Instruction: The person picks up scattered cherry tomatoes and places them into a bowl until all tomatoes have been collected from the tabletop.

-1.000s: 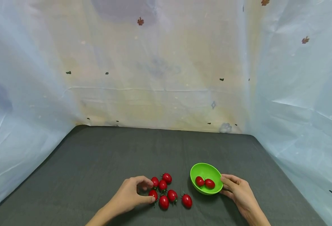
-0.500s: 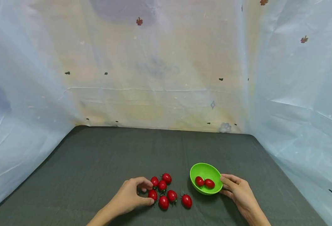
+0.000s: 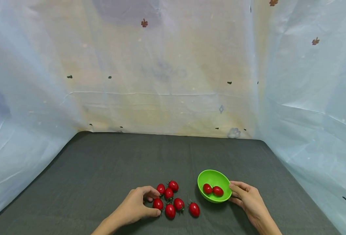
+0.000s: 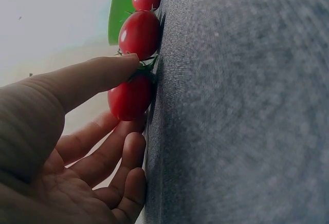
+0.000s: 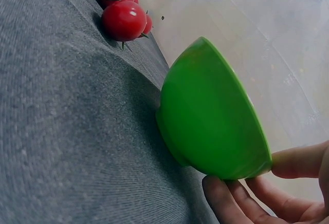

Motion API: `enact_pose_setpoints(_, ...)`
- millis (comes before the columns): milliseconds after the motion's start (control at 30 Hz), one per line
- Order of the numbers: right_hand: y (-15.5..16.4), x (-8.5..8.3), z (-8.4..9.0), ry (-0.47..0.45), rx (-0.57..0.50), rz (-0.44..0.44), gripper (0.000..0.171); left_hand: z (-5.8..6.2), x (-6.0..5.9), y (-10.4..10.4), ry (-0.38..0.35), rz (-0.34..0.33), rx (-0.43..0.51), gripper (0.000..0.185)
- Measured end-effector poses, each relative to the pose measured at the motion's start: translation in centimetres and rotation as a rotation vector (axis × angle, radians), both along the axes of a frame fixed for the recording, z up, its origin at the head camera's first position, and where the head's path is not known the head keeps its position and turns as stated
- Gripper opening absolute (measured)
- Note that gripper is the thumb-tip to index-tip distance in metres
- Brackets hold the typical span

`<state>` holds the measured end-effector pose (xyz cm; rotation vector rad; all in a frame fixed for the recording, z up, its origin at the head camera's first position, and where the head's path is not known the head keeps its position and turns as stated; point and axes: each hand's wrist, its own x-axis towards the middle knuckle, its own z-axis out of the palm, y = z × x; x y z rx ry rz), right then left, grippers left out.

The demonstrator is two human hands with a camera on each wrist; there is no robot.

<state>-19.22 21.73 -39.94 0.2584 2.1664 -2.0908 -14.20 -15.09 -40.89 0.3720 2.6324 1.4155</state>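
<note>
Several red cherry tomatoes (image 3: 173, 185) lie in a loose cluster on the dark grey cloth (image 3: 117, 163). My left hand (image 3: 156, 203) pinches the leftmost tomato (image 3: 157, 204) between thumb and curled fingers. In the left wrist view the thumb (image 4: 97, 75) lies on that tomato (image 4: 130, 98) and the fingers curl under it. To the right stands a green bowl (image 3: 211, 178) holding two tomatoes (image 3: 218, 191). My right hand (image 3: 232, 193) grips its right rim. In the right wrist view the fingers (image 5: 226, 201) sit under the bowl (image 5: 211, 116) and the thumb (image 5: 300, 162) on top.
A pale plastic sheet (image 3: 161, 81) walls in the table at the back and on both sides. The grey cloth runs bare from the cluster to the back edge (image 3: 167, 133). One tomato (image 3: 194, 209) lies apart, between the cluster and the bowl.
My left thumb and fingers have closed round the leftmost tomato, which has shifted slightly towards me. The right hand and the bowl have stayed put.
</note>
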Motion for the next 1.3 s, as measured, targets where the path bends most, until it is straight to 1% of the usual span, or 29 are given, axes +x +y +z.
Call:
enact_pose_setpoints(433,0.00,-0.16,-0.15,-0.002,-0.004,0.001,0.041,-0.14,-0.12,-0.05,0.001,0.001,0.008,0.041)
enact_pose_setpoints(700,-0.06,-0.14,-0.16,-0.016,0.002,-0.004,0.040,-0.21,-0.04,-0.24,0.001,0.001,0.039,0.040)
enact_pose_setpoints(833,-0.08,-0.21,-0.07,-0.009,0.000,0.001,0.041,-0.11,-0.14,-0.28,0.014,0.009,0.042,0.040)
enact_pose_setpoints(1067,-0.09,-0.18,0.06,-0.026,0.015,-0.007,0.041,-0.02,0.05,-0.33,0.065,0.031,0.039,0.038)
enact_pose_setpoints(1300,-0.02,-0.23,0.02,-0.021,0.021,0.007,0.044,-0.05,0.01,-0.43,0.076,0.056,0.039,0.038)
